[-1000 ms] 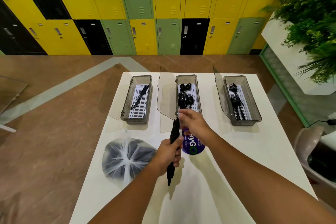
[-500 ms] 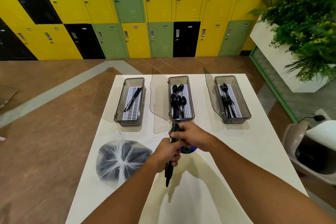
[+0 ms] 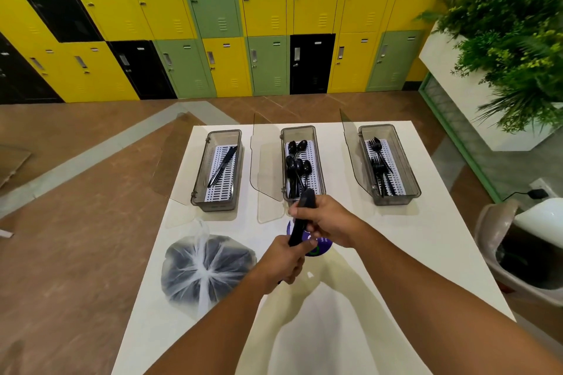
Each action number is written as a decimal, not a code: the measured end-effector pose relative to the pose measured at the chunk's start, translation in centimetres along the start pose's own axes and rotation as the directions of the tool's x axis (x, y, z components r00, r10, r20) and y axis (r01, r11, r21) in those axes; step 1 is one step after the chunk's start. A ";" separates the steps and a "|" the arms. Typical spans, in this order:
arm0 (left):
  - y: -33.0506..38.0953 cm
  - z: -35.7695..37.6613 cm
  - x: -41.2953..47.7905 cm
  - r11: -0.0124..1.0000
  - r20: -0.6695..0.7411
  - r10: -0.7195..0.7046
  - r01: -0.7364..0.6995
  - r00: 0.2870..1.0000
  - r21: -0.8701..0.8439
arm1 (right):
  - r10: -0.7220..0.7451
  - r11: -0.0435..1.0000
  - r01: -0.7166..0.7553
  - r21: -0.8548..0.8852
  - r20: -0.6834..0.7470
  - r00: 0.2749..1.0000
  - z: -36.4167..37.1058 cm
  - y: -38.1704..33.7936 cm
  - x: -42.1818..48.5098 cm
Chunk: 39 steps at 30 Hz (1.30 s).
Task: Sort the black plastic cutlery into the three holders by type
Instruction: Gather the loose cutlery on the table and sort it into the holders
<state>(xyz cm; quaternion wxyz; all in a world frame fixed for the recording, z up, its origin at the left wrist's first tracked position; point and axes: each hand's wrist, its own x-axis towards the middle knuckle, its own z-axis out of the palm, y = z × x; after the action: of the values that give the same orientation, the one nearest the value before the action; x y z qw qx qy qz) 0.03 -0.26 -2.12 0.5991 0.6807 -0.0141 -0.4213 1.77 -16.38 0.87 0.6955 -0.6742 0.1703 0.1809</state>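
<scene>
White table (image 3: 396, 253) in front, wall of yellow, green and black lockers (image 3: 213, 24) beyond, leafy plants (image 3: 511, 49) off to the right. On the table's far half, three clear holders in a row, each with a slotted white insert and its lid swung open to the left: left holder (image 3: 217, 170) with a knife or two lying diagonally, middle holder (image 3: 300, 161) with several spoons, right holder (image 3: 388, 164) with forks. On the near left of the table, knotted translucent bag (image 3: 204, 268) of dark contents, well apart from the holders. Just in front of the middle holder, both hands together over a purple round sticker (image 3: 320, 248). Left hand (image 3: 285, 262) closed in a fist around the lower part of a bundle of black cutlery (image 3: 300, 219), held upright and tilted slightly forward. Right hand (image 3: 327, 219) curled around the bundle's upper part, fingers wrapped near the top; whether gripping one piece or several, cannot tell. Type of the pieces in the bundle also unclear through blur.
</scene>
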 end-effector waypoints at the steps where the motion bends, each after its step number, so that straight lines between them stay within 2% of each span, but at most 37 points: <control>1: -0.1 -0.1 0.1 1.000 0.005 0.006 -0.006 1.000 0.012 | -0.003 1.000 0.003 -0.017 -0.004 1.000 0.1 0.1 0.0; 3: -0.1 -0.5 0.1 1.000 -0.012 0.024 -0.024 1.000 -0.009 | -0.042 0.999 0.041 -0.029 -0.062 0.997 0.0 0.1 0.0; 5: -0.1 -0.7 0.2 0.987 -0.076 -0.011 -0.002 0.997 -0.163 | -0.090 0.996 0.090 -0.005 -0.167 0.982 -0.2 -0.3 0.1; 6: -0.1 -0.7 0.3 0.956 -0.117 -0.057 0.020 0.992 -0.292 | -0.112 0.993 0.117 0.009 -0.215 0.970 -0.4 -0.6 0.0; 9: -0.2 -0.7 1.1 0.781 -0.184 -0.171 0.019 0.968 -0.624 | -0.149 0.983 0.175 0.058 -0.308 0.940 -0.3 -1.1 -0.3; 12: 0.1 -0.5 1.9 0.689 -0.229 -0.220 -0.015 0.948 -0.725 | -0.171 0.980 0.193 0.048 -0.287 0.942 1.0 -0.4 -0.6; 14: 0.2 -0.5 2.3 0.739 -0.239 -0.216 -0.001 0.947 -0.673 | -0.163 0.984 0.175 0.031 -0.232 0.959 2.1 0.3 -0.8; 17: 0.3 -0.9 2.1 0.883 -0.223 -0.143 0.023 0.964 -0.469 | -0.150 0.988 0.154 0.002 -0.198 0.969 2.7 0.4 -1.0; 20: 0.7 -1.4 1.5 0.968 -0.262 0.005 -0.071 0.965 -0.242 | -0.131 0.991 0.125 -0.045 -0.173 0.976 2.4 0.0 -0.7; 23: 1.1 -2.4 0.7 0.983 -0.199 0.156 -0.171 0.968 -0.063 | -0.084 0.992 0.072 -0.102 -0.120 0.989 2.2 -0.5 0.1; 26: 1.3 -4.0 -0.1 0.986 -0.087 0.166 -0.167 0.982 -0.009 | -0.046 0.981 0.032 -0.191 -0.068 0.997 2.8 -1.8 0.7; 28: 1.7 -5.2 -0.2 0.983 -0.083 0.182 -0.180 0.980 0.026 | -0.045 0.977 0.035 -0.211 -0.046 0.998 3.7 -2.9 1.1; 32: 2.9 -8.1 -0.2 0.964 -0.207 0.264 -0.266 0.942 0.018 | -0.079 0.989 0.078 -0.123 -0.009 0.997 5.5 -4.1 2.9; 36: 5.0 -11.7 0.7 0.956 -0.442 0.276 -0.292 0.854 0.034 | -0.105 0.992 0.095 -0.086 -0.116 0.988 5.7 -4.4 4.6; 39: 5.9 -14.9 2.4 0.969 -0.574 0.245 -0.216 0.782 0.120 | -0.090 0.986 0.059 -0.154 -0.207 0.974 4.5 -3.3 5.4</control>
<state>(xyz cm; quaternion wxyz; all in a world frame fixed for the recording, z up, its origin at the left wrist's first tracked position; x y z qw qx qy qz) 13.26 8.82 0.35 0.6048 0.7842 0.0776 -0.1150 8.12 -11.86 1.32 0.6282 -0.7449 0.2046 0.0935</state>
